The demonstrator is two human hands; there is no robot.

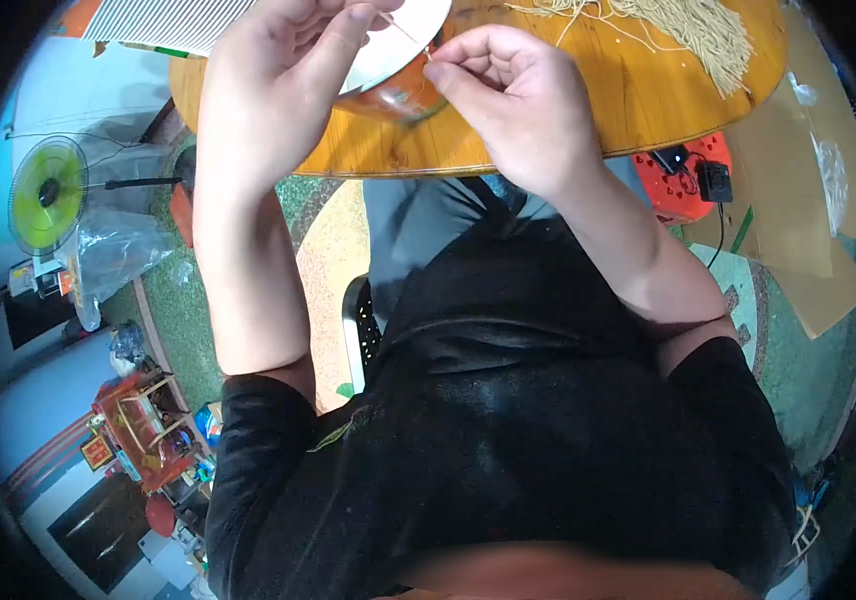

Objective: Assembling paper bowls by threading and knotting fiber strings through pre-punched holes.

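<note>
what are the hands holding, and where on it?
Both hands pinch one thin pale strand over the wooden table: left hand at its upper end, right hand fingertips at its lower end, near the orange bowl.

Showing glossy orange-red on the round container (403, 98) just under the fingertips of the left hand (278, 90), with a white lid (398, 40) tilting above it. Glowing warm honey-brown across the wooden table (638, 95) beneath both hands. Lying pale straw-yellow beyond the knuckles of the right hand (518, 100), the bundle of thin strands (688, 30). Running in fine grey-and-white stripes past the left fingers, a ribbed sheet (163, 20). Spinning lime green far off the left wrist, a fan (46, 195).
</note>
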